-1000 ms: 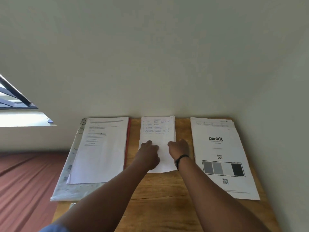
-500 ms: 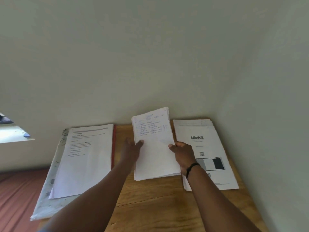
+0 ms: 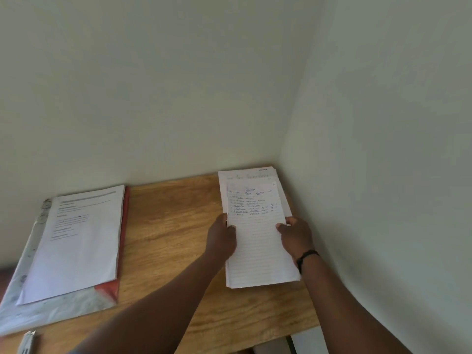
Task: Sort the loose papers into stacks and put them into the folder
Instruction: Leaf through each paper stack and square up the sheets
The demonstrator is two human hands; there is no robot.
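1. Desk [image 3: 173,226]: wood top, set into corner of two pale walls. Carries all items below.

2. Folder [image 3: 107,293]: left side of desk, lying open/flat; pale patterned cover w/ red edge showing along right side & near corner. Printed stack [image 3: 76,241] lies on it, roughly squared, text at far end.

3. Larger white stack [image 3: 245,176]: far right corner of desk, by the wall. Mostly covered; only far margin & a right sliver show.

4. Lined stack [image 3: 258,246]: ruled sheets, handwriting in upper part, blank lines below. Sits over item 3, near end overhanging toward person. Resting or just above, cannot tell.

5. Left hand [image 3: 221,240]: grips left edge of lined stack, thumb on top sheet, fingers hidden beneath.

6. Right hand [image 3: 296,237]: grips right edge likewise, thumb on top; dark band at wrist.

7. Small whitish object [image 3: 28,341]: near-left desk edge, unidentifiable.

Handling note (judgement): step appears to be merging lined stack onto item 3. Keep both side grips level so sheets don't fan; slide far edge toward wall until edges line up, then let go. Sizes differ, so square to one corner. Risk: loose top sheets skew. Folder loading not yet done for these.
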